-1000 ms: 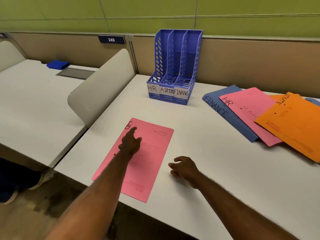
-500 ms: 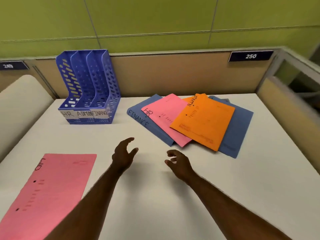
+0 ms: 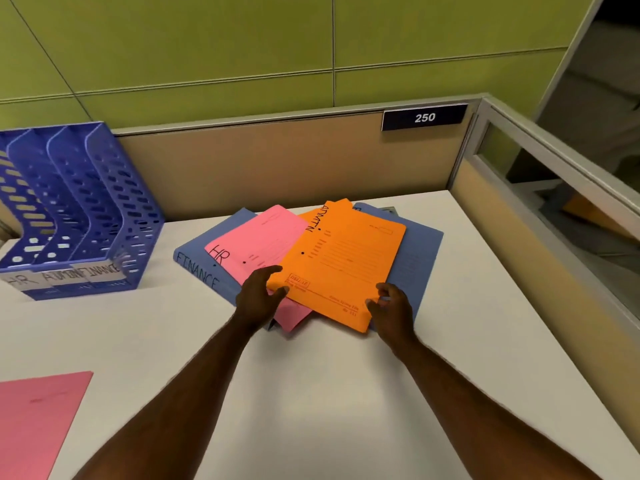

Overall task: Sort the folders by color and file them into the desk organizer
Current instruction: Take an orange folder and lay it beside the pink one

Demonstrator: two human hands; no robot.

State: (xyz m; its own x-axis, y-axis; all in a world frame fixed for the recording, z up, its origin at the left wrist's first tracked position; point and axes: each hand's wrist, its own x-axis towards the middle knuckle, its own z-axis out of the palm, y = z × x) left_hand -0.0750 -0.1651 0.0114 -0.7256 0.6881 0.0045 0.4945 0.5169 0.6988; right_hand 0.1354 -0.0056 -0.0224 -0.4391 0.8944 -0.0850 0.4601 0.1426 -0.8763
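Head view is showing, at 7 o'clock, a lone pink folder [image 3: 33,420] lying flat at the desk [image 3: 311,393] edge. At 9 o'clock the blue desk organizer [image 3: 74,209] is standing against the partition, its three slots labelled HR, ADMIN and FINANCE, all looking empty. Toward the centre a fanned pile is lying flat: a blue FINANCE folder [image 3: 197,271] at the bottom left, a pink HR folder [image 3: 258,242] over it, an orange ADMIN folder [image 3: 343,261] on top, and another blue folder [image 3: 415,258] sticking out at 3 o'clock. The left hand [image 3: 258,299] is resting half-curled at the orange folder's near left corner, thumb touching its edge; the right hand [image 3: 393,308] is curling loosely at its near right corner, fingers spread, not clamped. Half a second ago both hands were hovering over bare desk short of the pile; now they are reaching the orange folder, and the view is sitting closer.
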